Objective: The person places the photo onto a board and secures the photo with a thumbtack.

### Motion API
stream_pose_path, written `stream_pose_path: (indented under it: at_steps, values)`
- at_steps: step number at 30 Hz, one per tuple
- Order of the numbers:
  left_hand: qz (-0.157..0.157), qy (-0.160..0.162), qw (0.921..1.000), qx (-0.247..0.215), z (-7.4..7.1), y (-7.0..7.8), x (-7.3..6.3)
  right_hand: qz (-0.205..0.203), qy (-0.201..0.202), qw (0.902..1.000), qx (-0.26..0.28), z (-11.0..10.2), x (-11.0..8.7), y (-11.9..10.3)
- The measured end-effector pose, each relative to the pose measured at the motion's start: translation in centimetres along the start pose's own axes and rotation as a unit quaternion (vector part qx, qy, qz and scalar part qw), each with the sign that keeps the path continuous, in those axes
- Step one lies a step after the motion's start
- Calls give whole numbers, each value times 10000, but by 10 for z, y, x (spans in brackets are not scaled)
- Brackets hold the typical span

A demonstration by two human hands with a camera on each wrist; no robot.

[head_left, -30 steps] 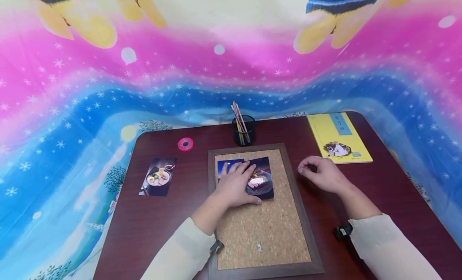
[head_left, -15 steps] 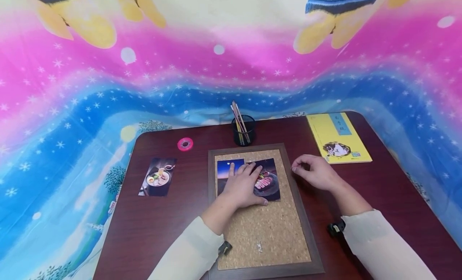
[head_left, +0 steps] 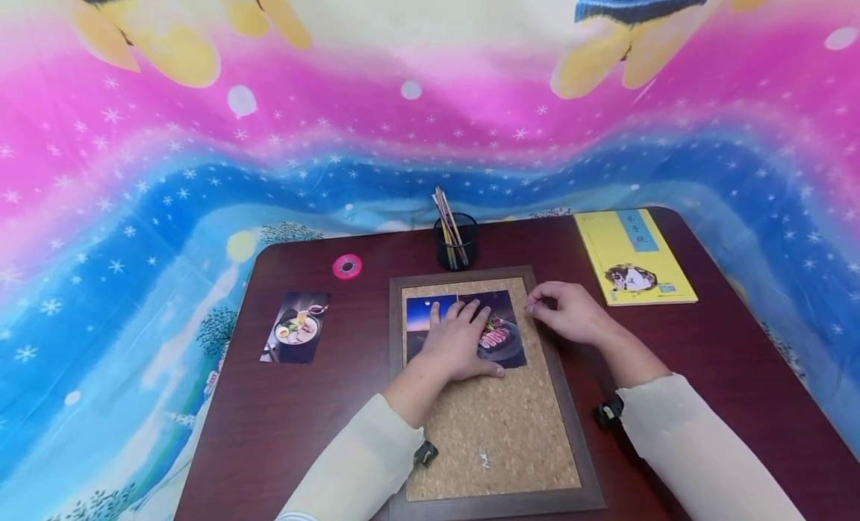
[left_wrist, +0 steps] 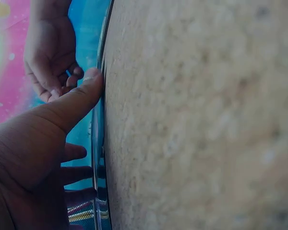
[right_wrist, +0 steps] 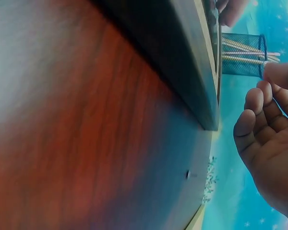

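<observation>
My left hand (head_left: 457, 345) lies with spread, fairly straight fingers over two photos on the framed corkboard (head_left: 504, 431). Under its fingers, the photo of sliced meat on a dark plate (head_left: 500, 334) sits beside a blue night-sky photo (head_left: 419, 316), partly covered by the hand. In the left wrist view the thumb (left_wrist: 72, 105) touches the photo's edge. My right hand (head_left: 571, 312) hovers over the board's right frame, thumb and forefinger tips close together near the meat photo's upper right corner. Whether something small is between those tips I cannot tell.
Small clear pieces, perhaps pins, form a cluster (head_left: 484, 459) low on the cork. A ramen photo (head_left: 295, 328) and a pink tape roll (head_left: 346, 266) lie left. Behind stands a mesh pencil cup (head_left: 457, 245); a yellow book (head_left: 634, 256) lies at right.
My left hand has shifted right, and the meat photo has slid right beneath it, uncovering more of the blue photo. My right hand has moved left, from the table to the board's frame.
</observation>
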State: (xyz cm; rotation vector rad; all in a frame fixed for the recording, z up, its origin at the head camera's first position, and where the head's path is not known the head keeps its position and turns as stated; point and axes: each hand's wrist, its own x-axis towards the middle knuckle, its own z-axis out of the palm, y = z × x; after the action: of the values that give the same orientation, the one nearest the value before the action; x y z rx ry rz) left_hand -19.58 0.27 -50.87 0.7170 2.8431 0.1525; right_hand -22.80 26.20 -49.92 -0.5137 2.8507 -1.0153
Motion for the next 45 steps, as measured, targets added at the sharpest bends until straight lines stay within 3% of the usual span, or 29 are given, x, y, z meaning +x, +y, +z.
stream_pose_path:
  at_steps: [12,22,45]
  values:
    - [131,-189,9995,-237,2,-3,2,-27,-401,9992,-26,13,39,-14]
    - [223,-251,9992,-197,3,-9,3,-304,-932,9940,-484,22,66,-19]
    - [-17,-401,9982,-447,2,-3,1,-272,-1577,9829,-911,28,90,-16]
